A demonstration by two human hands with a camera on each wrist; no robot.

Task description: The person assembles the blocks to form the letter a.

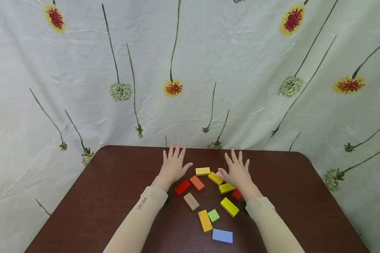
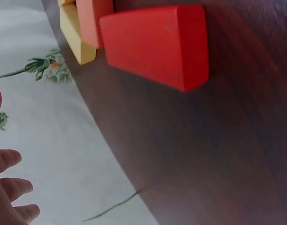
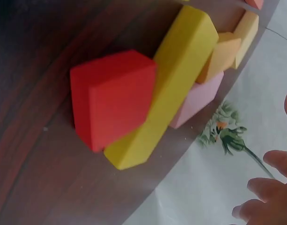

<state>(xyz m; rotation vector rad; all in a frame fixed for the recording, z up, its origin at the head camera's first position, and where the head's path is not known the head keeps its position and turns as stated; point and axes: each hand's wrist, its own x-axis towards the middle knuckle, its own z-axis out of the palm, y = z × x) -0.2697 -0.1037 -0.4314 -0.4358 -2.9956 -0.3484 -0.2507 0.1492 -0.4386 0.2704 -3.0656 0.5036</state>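
My left hand (image 1: 172, 168) is spread open over the left side of a loose group of coloured wooden blocks, holding nothing. Closest to it are a long red block (image 2: 148, 44) and an orange-red block (image 1: 197, 183). On the right, my right hand (image 1: 238, 174) also has its fingers spread and holds nothing. Beneath and beside that hand are a pink block (image 3: 197, 103), a yellow block (image 3: 169, 89) and a short red block (image 3: 115, 101). An amber block (image 1: 215, 178) and a pale yellow block (image 1: 202, 171) lie between the two hands.
Nearer me on the dark brown table (image 1: 114, 211) lie a tan block (image 1: 191, 201), a bright yellow block (image 1: 229, 207), a small green block (image 1: 213, 215), an orange block (image 1: 205, 221) and a blue block (image 1: 222, 236). A flowered cloth (image 1: 240, 70) hangs behind the table.
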